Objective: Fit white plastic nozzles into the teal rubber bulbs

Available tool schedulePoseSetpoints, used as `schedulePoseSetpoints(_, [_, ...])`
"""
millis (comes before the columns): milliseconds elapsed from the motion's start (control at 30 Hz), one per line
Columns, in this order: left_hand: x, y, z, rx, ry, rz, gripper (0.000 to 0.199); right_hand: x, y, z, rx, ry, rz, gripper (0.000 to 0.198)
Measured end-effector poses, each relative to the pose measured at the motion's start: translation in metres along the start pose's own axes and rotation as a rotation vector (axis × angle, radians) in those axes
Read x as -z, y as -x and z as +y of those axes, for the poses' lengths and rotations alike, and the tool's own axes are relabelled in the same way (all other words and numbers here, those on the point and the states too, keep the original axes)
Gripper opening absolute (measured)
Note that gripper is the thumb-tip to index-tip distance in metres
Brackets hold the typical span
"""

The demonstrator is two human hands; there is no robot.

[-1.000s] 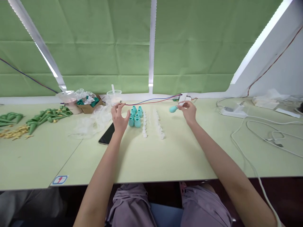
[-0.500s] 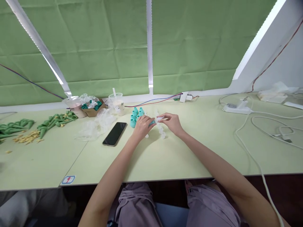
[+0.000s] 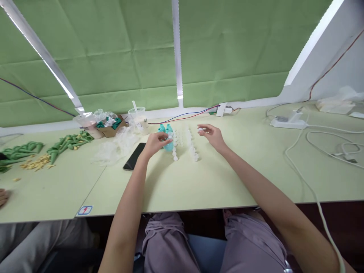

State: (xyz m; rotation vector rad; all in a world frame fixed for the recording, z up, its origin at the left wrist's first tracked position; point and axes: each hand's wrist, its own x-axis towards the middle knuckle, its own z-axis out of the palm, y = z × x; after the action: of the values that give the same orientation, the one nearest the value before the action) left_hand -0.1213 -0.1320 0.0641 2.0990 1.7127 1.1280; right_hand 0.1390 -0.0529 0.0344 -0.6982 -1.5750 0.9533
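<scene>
At the middle of the table, my left hand [image 3: 156, 144] is closed around a small teal bottle [image 3: 168, 146], which stands or hangs just above the tabletop. A white piece [image 3: 170, 135] shows at the bottle's neck. My right hand [image 3: 212, 137] is raised to the right, thumb and fingers pinching a small white cap [image 3: 200, 130]. More teal bottles [image 3: 162, 129] stand behind my left hand, partly hidden by it. Between the hands lie rows of small white parts, one row of white caps [image 3: 193, 151] nearer my right hand and other white pieces [image 3: 175, 154] beside the held bottle.
A black phone [image 3: 133, 161] lies left of my left forearm. Behind it are crumpled clear plastic [image 3: 116, 148], a drink cup [image 3: 140, 120] and a cardboard box [image 3: 110, 131]. Green parts [image 3: 66, 144] lie further left; another person's hand [image 3: 2, 197] shows at the edge. A power strip [image 3: 288, 123] with cables sits right.
My hands have come apart from working together on a teal bottle. The left has moved left with the bottle, the right has moved right and up with a white cap.
</scene>
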Motion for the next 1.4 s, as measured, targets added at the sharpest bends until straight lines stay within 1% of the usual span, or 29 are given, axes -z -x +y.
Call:
schedulePoseSetpoints(33, [0.008, 0.0, -0.004, 0.037, 0.033, -0.044, 0.035, 0.001, -0.001, 0.003, -0.031, 0.0, -0.022, 0.032])
schedulePoseSetpoints(100, [0.02, 0.0, -0.013, 0.079, 0.04, -0.084, 0.038, 0.001, 0.0, 0.005, -0.071, 0.033, -0.064, 0.03])
schedulePoseSetpoints(167, [0.027, 0.001, -0.024, 0.108, 0.022, -0.112, 0.04, 0.002, 0.0, 0.004, -0.082, 0.103, -0.094, 0.03])
schedulePoseSetpoints(267, [0.03, 0.003, -0.038, 0.155, 0.014, -0.174, 0.043, 0.002, 0.001, 0.001, -0.078, 0.18, -0.128, 0.03])
schedulePoseSetpoints(367, [0.029, 0.004, -0.047, 0.179, 0.009, -0.216, 0.043, 0.005, -0.001, -0.002, -0.073, 0.159, -0.142, 0.032])
schedulePoseSetpoints(500, [0.031, 0.005, -0.05, 0.188, -0.022, -0.2, 0.043, 0.008, -0.002, -0.003, -0.065, 0.144, -0.143, 0.032])
schedulePoseSetpoints(700, [0.038, 0.006, -0.047, 0.171, -0.044, -0.197, 0.04, 0.007, 0.0, -0.005, -0.038, 0.149, -0.174, 0.034])
schedulePoseSetpoints(967, [0.039, 0.008, -0.042, 0.173, -0.06, -0.199, 0.038, 0.003, 0.004, -0.001, -0.085, 0.05, -0.278, 0.034])
schedulePoseSetpoints(1033, [0.041, 0.008, -0.039, 0.131, -0.041, -0.162, 0.042, 0.002, 0.005, -0.001, -0.087, 0.031, -0.283, 0.034])
schedulePoseSetpoints(1100, [0.042, 0.007, -0.034, 0.066, -0.014, -0.062, 0.046, 0.0, 0.005, -0.001, -0.091, 0.0, -0.275, 0.033])
schedulePoseSetpoints(1167, [0.04, 0.005, -0.026, 0.007, 0.03, 0.08, 0.046, -0.003, 0.005, -0.001, -0.103, -0.048, -0.261, 0.033])
schedulePoseSetpoints(1233, [0.032, 0.002, -0.014, -0.037, 0.085, 0.178, 0.042, -0.008, 0.006, -0.001, -0.126, -0.111, -0.244, 0.033])
schedulePoseSetpoints(1267, [0.025, 0.001, -0.007, -0.054, 0.108, 0.181, 0.04, -0.011, 0.006, -0.002, -0.139, -0.143, -0.233, 0.033])
schedulePoseSetpoints(1333, [0.006, 0.0, 0.007, -0.081, 0.124, 0.136, 0.035, -0.017, 0.009, -0.005, -0.155, -0.193, -0.204, 0.034])
schedulePoseSetpoints(1400, [-0.016, 0.001, 0.02, -0.143, 0.104, 0.013, 0.035, -0.024, 0.012, -0.008, -0.154, -0.207, -0.168, 0.034])
